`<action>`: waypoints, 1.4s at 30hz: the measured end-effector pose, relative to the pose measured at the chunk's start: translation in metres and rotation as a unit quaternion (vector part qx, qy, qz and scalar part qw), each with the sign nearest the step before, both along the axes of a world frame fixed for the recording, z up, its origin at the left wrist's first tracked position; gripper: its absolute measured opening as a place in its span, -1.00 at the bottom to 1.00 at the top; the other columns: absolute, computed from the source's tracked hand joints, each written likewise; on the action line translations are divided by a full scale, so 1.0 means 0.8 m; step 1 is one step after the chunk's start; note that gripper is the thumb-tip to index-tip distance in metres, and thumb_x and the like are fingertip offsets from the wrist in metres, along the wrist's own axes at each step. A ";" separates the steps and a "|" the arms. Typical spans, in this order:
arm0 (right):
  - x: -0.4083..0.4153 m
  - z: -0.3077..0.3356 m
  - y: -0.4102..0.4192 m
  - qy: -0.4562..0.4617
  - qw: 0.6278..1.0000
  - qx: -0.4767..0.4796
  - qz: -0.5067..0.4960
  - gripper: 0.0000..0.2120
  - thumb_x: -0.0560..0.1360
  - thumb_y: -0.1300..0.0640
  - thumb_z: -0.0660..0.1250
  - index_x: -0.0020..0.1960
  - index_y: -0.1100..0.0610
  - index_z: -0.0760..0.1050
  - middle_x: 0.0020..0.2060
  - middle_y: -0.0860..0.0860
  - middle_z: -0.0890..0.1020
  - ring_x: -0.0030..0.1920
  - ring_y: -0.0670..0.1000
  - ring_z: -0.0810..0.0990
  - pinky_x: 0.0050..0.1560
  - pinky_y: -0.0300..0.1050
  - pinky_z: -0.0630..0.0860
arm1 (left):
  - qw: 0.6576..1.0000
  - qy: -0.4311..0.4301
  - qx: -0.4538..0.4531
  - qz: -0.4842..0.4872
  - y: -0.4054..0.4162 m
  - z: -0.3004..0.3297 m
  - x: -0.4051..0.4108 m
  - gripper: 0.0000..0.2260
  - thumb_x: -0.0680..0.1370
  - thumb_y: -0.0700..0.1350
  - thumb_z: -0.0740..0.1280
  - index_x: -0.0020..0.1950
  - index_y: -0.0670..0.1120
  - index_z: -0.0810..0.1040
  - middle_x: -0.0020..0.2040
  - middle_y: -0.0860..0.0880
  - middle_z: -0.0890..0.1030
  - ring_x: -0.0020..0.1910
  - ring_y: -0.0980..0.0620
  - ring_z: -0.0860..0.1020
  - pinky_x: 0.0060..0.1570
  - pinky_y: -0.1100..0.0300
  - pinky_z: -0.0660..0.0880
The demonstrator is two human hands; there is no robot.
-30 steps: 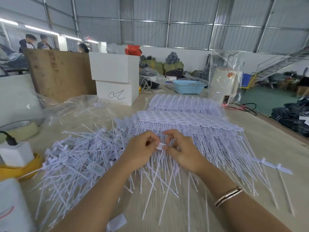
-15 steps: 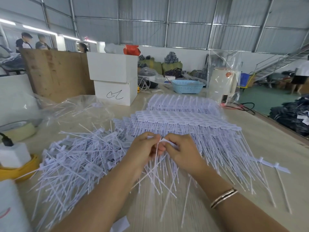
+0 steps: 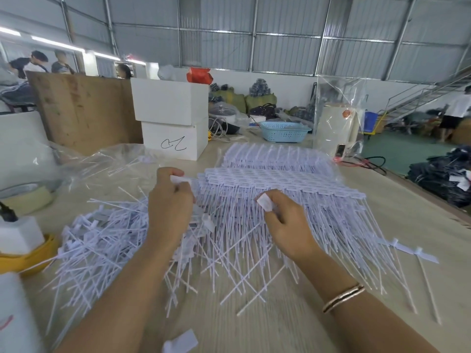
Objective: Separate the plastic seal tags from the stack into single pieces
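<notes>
Head view: left hand [image 3: 169, 200] and right hand [image 3: 286, 225] each pinch 1 seal tag [image 3: 264, 203].

A pale wooden table [image 3: 407, 225] carries the stacked seal tags [image 3: 293, 179], loose tags [image 3: 102, 240] and white boxes [image 3: 173, 123].

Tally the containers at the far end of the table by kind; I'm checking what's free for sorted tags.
White boxes, stacked one on the other: 2 (upper, lower)
Light blue perforated basket: 1
Total: 3
</notes>
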State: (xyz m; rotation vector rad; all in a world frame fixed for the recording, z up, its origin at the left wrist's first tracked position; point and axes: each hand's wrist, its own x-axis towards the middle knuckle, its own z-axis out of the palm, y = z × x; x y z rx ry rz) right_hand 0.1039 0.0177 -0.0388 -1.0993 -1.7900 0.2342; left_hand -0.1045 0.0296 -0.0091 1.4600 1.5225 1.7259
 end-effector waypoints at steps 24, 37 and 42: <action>0.004 -0.004 0.000 -0.111 0.993 -0.046 0.007 -0.69 0.51 -0.08 0.22 0.24 -0.08 0.38 -0.10 -0.22 0.52 -0.38 -0.17 0.47 -0.14 -0.15 0.33 | 0.981 0.049 -0.063 -0.178 -0.004 -0.036 0.063 -0.81 0.56 -0.13 0.29 -0.23 -0.16 0.49 -0.35 -0.10 0.57 -0.40 0.08 0.46 -0.39 0.32 0.32; -0.012 0.013 -0.014 0.214 0.959 -0.161 0.091 -0.77 0.54 0.13 0.30 -0.28 0.13 0.50 -0.44 0.03 0.57 -0.47 0.03 0.45 -0.32 -0.13 0.41 | 0.963 -0.144 -0.047 -0.222 -0.008 -0.033 0.057 -0.84 0.63 -0.14 0.19 -0.12 -0.12 0.48 -0.34 0.02 0.66 -0.42 0.19 0.54 -0.39 0.38 0.45; -0.019 -0.009 0.001 0.296 0.923 -0.242 0.035 -0.86 0.46 0.13 0.43 -0.04 0.12 0.51 -0.29 0.03 0.58 -0.48 -0.01 0.50 -0.38 -0.13 0.48 | 0.989 0.025 -0.016 -0.144 -0.003 -0.044 0.061 -0.84 0.62 -0.09 0.20 -0.12 -0.13 0.42 -0.25 -0.16 0.61 -0.41 0.03 0.46 -0.46 0.33 0.30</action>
